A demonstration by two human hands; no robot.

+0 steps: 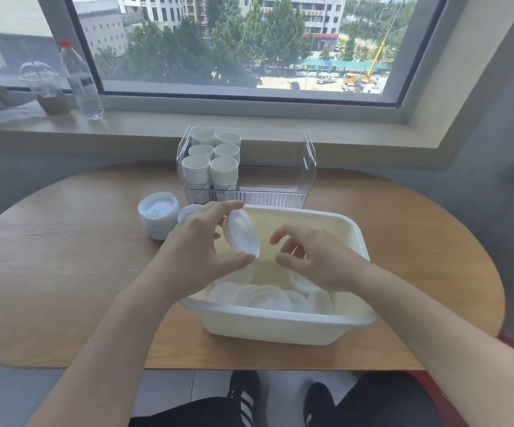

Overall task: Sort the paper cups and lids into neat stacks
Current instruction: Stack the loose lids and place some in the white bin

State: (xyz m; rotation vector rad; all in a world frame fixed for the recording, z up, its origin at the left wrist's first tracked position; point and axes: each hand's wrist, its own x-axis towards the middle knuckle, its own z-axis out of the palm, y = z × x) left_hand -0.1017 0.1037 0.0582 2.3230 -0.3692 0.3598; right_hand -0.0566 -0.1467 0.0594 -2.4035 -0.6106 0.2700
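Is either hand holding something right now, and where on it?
Left hand holds a lid by its rim, thumb below, fingers above. Right hand holds nothing.

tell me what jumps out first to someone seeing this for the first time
First the two bare hands over the cream tub in the middle of the table: the left hand grips a small stack of white lids on edge, while the right hand hovers beside it with loosely curled fingers, holding nothing. Next, the clear bin behind the tub with six stacks of paper cups in its left half, and a lid stack standing left of the tub.
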